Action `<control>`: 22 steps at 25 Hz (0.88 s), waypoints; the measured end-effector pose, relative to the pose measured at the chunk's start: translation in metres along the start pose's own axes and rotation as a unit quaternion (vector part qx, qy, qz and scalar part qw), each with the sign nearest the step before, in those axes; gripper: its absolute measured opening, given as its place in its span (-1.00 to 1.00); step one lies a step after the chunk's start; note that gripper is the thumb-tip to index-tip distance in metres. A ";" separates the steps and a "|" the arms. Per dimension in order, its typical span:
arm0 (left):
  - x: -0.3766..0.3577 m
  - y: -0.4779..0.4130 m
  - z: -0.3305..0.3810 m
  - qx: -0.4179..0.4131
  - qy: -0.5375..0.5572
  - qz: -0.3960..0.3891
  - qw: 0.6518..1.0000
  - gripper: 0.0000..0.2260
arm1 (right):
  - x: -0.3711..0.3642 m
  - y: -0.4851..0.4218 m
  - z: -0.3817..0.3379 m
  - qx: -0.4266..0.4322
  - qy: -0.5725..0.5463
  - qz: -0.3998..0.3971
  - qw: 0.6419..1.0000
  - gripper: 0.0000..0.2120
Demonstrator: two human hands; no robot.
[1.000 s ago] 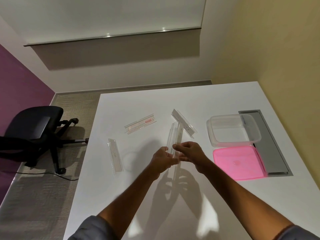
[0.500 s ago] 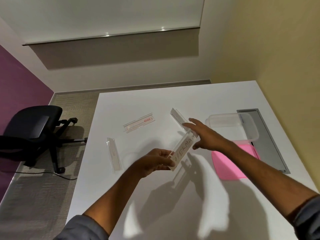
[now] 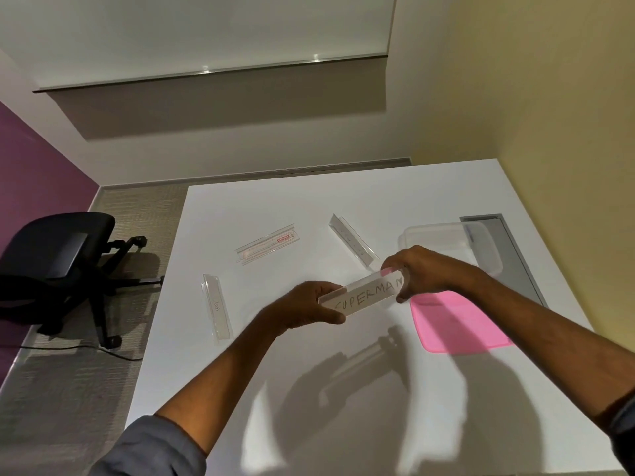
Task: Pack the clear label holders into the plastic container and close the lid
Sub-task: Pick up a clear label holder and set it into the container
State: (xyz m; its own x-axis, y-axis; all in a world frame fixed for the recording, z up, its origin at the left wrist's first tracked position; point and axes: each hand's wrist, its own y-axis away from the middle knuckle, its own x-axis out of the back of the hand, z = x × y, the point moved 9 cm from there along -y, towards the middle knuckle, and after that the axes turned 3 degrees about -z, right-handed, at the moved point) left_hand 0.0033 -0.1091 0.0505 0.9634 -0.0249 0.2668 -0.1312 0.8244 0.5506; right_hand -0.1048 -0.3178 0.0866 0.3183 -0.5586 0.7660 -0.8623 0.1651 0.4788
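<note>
I hold a clear label holder (image 3: 365,295) marked "SUPERMAN" above the white table (image 3: 343,389). My left hand (image 3: 305,307) grips its left end and my right hand (image 3: 422,269) grips its right end. Three more clear label holders lie on the table: one at the left (image 3: 217,309), one with a red mark (image 3: 268,248) further back, one (image 3: 354,246) just behind my right hand. The clear plastic container (image 3: 481,245) stands open at the right, partly hidden by my right hand. Its pink lid (image 3: 457,321) lies flat in front of it.
A grey recessed panel (image 3: 515,259) runs along the table's right side, beside a yellow wall. A black office chair (image 3: 58,269) stands on the carpet to the left of the table, with a cable on the floor.
My right hand came back from reaching toward the container and took the holder's right end. The holder turned from upright to nearly level, its "SUPERMAN" label facing me.
</note>
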 end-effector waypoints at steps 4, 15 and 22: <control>0.000 -0.019 0.025 -0.026 -0.193 0.056 0.979 -0.38 | 0.001 0.013 0.023 -0.034 -0.018 0.008 0.999 -0.44; -0.024 -0.107 0.095 -0.061 -0.253 0.075 0.963 -0.45 | 0.029 0.045 0.130 -0.073 -0.007 0.010 0.997 -0.38; -0.040 -0.195 0.144 -0.090 -0.332 0.121 0.931 -0.35 | 0.063 0.044 0.213 -0.082 0.017 0.087 0.993 -0.44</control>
State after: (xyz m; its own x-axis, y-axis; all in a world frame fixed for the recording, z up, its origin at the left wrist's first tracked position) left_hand -0.0433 -0.3501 0.0466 0.5469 -0.1207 0.8284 -0.2266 0.9313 0.2853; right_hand -0.2066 -0.5189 0.0642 0.1861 -0.4826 0.8558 -0.8303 0.3885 0.3996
